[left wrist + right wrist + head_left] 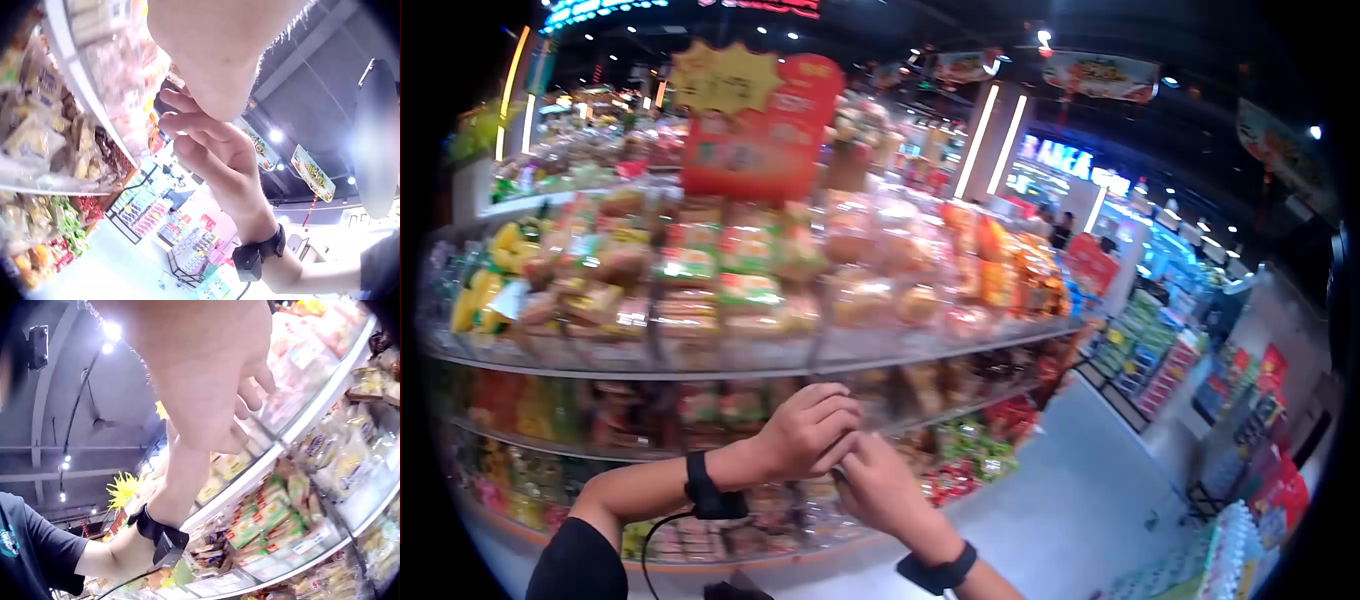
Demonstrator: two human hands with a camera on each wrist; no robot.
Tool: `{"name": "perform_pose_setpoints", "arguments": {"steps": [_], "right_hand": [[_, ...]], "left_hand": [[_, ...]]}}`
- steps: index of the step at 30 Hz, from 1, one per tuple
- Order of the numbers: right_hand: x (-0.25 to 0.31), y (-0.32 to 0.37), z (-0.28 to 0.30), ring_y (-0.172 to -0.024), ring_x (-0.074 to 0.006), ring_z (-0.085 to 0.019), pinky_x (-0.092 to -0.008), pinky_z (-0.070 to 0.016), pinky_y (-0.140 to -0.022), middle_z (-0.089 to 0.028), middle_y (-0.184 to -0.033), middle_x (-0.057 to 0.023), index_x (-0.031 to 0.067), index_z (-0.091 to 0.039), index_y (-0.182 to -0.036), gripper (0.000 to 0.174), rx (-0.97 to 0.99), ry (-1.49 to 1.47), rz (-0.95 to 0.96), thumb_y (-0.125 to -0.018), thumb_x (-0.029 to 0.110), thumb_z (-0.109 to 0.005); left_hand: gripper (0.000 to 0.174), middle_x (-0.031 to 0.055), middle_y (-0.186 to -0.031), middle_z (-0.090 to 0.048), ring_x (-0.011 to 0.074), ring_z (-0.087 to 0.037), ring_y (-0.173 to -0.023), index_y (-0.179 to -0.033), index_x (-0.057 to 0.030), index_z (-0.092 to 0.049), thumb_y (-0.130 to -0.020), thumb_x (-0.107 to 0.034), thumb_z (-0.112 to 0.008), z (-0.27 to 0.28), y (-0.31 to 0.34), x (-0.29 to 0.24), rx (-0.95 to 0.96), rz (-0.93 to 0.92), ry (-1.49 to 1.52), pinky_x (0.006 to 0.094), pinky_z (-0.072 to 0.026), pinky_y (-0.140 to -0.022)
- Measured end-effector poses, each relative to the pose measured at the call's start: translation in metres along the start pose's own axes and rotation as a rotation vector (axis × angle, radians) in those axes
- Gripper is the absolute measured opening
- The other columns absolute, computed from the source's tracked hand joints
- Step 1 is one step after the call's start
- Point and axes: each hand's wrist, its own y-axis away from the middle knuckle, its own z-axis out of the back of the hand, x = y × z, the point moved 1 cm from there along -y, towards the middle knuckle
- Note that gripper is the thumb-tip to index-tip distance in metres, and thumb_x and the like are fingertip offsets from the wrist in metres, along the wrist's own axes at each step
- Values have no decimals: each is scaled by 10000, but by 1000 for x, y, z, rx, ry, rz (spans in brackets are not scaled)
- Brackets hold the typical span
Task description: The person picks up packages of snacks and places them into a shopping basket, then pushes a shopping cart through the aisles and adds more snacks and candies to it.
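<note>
In the head view, my left hand [808,432] and right hand [885,485] meet in front of the snack shelves, the left a little higher and overlapping the right. Fingers of both are loosely curled, and nothing shows in either. The left wrist view shows the right hand [219,150] with relaxed, slightly spread fingers, partly covered by the near hand. Behind the hands, packaged breads and snacks [750,290] fill the shelf, blurred. A black wristband [715,487] with a cable is on the left wrist, and another band [940,568] is on the right.
A red and yellow price sign [760,135] stands above the top shelf. The metal shelf edge [700,376] runs across at hand height. Pale floor [1090,470] stretches along the right, with racks of goods [1145,350] beyond it. Promotional banners [1100,77] hang from the ceiling.
</note>
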Motion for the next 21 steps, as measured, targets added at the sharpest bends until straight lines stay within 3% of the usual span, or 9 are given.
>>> {"name": "perform_pose_setpoints", "arguments": {"steps": [2, 6, 10, 13, 14, 16, 17, 18, 21], "right_hand": [[-35, 43, 3, -914, -385, -519, -480, -431, -816, -518, -1006, -195, 12, -508, -933, 221, -7, -29, -131, -732, 43, -595], [-99, 111, 43, -1022, -378, -549, -413, -473, -842, -514, -1210, -204, 36, -553, -1050, 323, -7, -2, -243, -751, 96, -659], [-189, 180, 72, -999, -371, -573, -407, -481, -846, -506, -1236, -193, 24, -582, -1010, 245, -12, 49, -347, -802, 135, -649], [-258, 237, 98, -1002, -371, -574, -404, -482, -849, -504, -1236, -202, 16, -574, -1024, 257, -34, 73, -609, -815, 149, -642], [-274, 252, 119, -1027, -363, -571, -402, -486, -852, -488, -1272, -205, 18, -552, -1122, 335, -27, 138, -653, -848, 197, -623], [-316, 289, 152, -974, -359, -583, -440, -475, -828, -515, -1211, -199, 0, -537, -1102, 315, -140, 159, -576, -829, 132, -622], [-320, 307, 175, -1080, -400, -521, -430, -424, -933, -515, -1200, -242, -23, -544, -1077, 270, -103, 249, -545, -862, 134, -590], [-340, 330, 189, -1134, -398, -497, -419, -390, -984, -520, -1199, -255, -28, -519, -1149, 323, 3, 161, -726, -913, 189, -557], [-395, 391, 213, -1146, -388, -494, -404, -387, -989, -517, -1225, -254, -36, -497, -1213, 379, 58, 25, -893, -937, 224, -501]], "left_hand": [[133, 107, -954, -617, 318, -569, -963, -833, -44, -574, -749, -105, -658, -54, -6, -10, 61, 66, 87, 404, -454, -871], [145, 117, -981, -613, 313, -570, -973, -861, -41, -589, -785, -146, -655, -151, -23, -22, 143, 90, 195, 410, -451, -882], [131, 146, -970, -615, 319, -577, -950, -882, -31, -604, -798, -129, -628, -279, -41, -27, 214, 114, 350, 404, -467, -850], [179, 151, -963, -611, 332, -579, -933, -909, -22, -602, -758, -115, -624, -399, -81, -45, 165, 112, 506, 414, -473, -828], [205, 153, -971, -609, 335, -579, -930, -924, -20, -601, -750, -127, -626, -440, -96, -51, 121, 94, 552, 417, -473, -828], [277, 175, -1051, -579, 350, -554, -989, -979, -18, -593, -758, -182, -624, -517, -121, -64, 125, 82, 609, 433, -450, -874], [306, 187, -1132, -526, 359, -506, -1062, -1008, -24, -577, -782, -228, -607, -548, -132, -73, 173, 16, 583, 440, -417, -922], [255, 154, -1021, -559, 325, -525, -999, -872, -11, -580, -720, -213, -615, -555, -152, -87, 54, -20, 579, 426, -435, -867], [274, 171, -1165, -476, 345, -454, -1101, -994, -18, -530, -821, -227, -569, -655, -169, -112, 375, 143, 705, 483, -382, -927]]}}
